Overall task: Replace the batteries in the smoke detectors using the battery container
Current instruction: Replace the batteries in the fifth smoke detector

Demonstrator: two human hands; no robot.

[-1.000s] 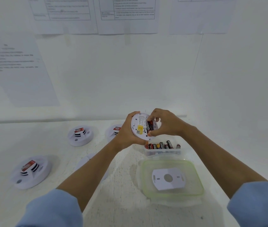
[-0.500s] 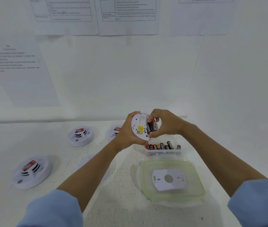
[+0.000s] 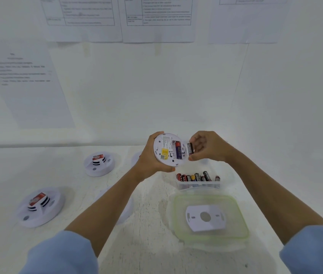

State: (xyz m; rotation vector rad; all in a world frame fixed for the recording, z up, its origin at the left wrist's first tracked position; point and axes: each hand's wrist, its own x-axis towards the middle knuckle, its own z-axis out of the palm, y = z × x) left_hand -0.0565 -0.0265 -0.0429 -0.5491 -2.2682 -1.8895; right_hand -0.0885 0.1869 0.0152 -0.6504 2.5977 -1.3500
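My left hand point(image 3: 149, 160) grips a round white smoke detector point(image 3: 165, 151), held up with its back facing me. One battery point(image 3: 178, 152) sits in its open compartment. My right hand point(image 3: 208, 147) pinches a second battery point(image 3: 190, 148) just off the detector's right rim, clear of the compartment. Below the hands stands the clear battery container point(image 3: 198, 183) with several batteries upright in it.
The container's green-rimmed lid point(image 3: 233, 206) lies in front of it with a white mounting plate point(image 3: 205, 217) on top. Two more detectors point(image 3: 99, 164) point(image 3: 40, 206) sit on the white table point(image 3: 148, 244) at left; others are partly hidden behind my left arm. Walls close in behind and at right.
My right hand has drawn back to the right from the compartment, with a battery pinched in its fingers. The detector's back is now uncovered and one battery shows inside.
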